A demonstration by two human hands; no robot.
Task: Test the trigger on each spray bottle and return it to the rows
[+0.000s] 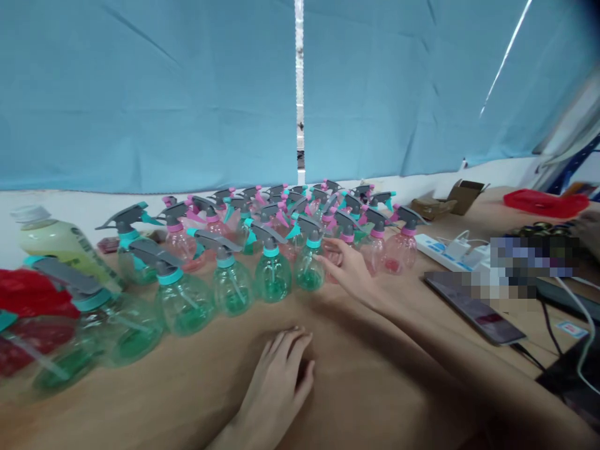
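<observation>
On my left is something shiny and red (28, 294), and behind it stands a big bottle (60, 240) with a white cap. A row of see-through green spray bottles (187, 309) starts there and runs along the tabletop (187, 387) toward the middle. Each one has a gray and blue-green top and a bit of green at the bottom. Behind them is a crowd of more spray bottles, and lots are pink bottles (177, 242) (they are so close together that I can't count them all).

My left hand (281, 369) is low on the tabletop in front of the row, palm down, with the fingers a little bent and loose. It holds nothing. Next comes the last green bottle (309, 269) of the front row, standing up. My right hand (349, 269) is right beside it, with my thumb close to its side. My fingers are curled, but I can't tell if they are gripping anything.

Past that hand stands a pink bottle (399, 250). Farther right are a white power strip (443, 251), a brown box (466, 197) behind it, a dark phone (473, 306) lying flat, and a flat red thing (546, 203) at the back.
</observation>
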